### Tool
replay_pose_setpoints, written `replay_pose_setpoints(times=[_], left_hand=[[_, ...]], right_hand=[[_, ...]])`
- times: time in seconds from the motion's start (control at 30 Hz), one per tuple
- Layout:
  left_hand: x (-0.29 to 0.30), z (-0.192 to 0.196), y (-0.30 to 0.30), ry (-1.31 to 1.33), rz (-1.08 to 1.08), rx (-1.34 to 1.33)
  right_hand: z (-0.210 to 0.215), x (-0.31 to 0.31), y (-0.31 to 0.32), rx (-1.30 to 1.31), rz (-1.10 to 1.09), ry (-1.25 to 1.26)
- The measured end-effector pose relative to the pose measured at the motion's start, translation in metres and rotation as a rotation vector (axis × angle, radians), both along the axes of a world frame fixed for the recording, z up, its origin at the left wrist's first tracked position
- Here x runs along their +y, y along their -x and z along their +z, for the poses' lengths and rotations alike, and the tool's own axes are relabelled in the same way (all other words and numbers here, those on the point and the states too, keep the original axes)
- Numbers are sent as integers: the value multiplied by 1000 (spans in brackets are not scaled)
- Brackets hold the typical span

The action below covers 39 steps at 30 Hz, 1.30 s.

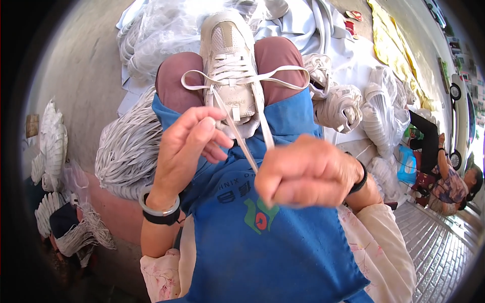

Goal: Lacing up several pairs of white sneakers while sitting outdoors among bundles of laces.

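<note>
Pale shoe [230, 46]: far of hands, long axis near-to-far. Left hand [189, 139]: nearer, fingers loosely parted. Right hand [309, 172]: fingers pinching lace [266, 130].

The person wore a blue apron [283, 257] with a green-and-red emblem [260, 222], pale floral sleeves [164, 276], mauve trousers [177, 81], a silver bangle [160, 209] and black band [156, 219] on the left wrist, and another band [361, 179] on the right.

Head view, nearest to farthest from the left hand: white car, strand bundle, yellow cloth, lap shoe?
1. Lap shoe: just ahead of the hand, between the knees.
2. Strand bundle: to its left, beside the left leg.
3. Yellow cloth: ahead and well right, on the ground.
4. White car: beyond the cloth, far right.
</note>
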<state>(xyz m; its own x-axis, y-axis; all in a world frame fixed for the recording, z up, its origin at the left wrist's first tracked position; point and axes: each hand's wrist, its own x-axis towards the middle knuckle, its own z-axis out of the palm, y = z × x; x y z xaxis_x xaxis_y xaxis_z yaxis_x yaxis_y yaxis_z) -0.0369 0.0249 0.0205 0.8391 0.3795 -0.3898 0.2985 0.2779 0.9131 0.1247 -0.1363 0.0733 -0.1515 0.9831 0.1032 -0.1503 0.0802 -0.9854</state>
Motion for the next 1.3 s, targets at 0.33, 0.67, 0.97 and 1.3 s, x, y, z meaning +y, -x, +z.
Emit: replay_pose_setpoints(times=[0.33, 0.67, 0.97, 1.3], left_hand=[[-9, -19, -45, 250, -204, -33], [-6, 47, -6, 96, -830, -319], [-11, 23, -18, 13, -929, -65], [18, -23, -49, -1080, 9, -61]], right_hand=[[-14, 23, 54, -167, 423, -47], [-64, -13, 0, 293, -300, 553], [-78, 26, 15, 761, -287, 609], [-77, 31, 17, 512, -285, 581]])
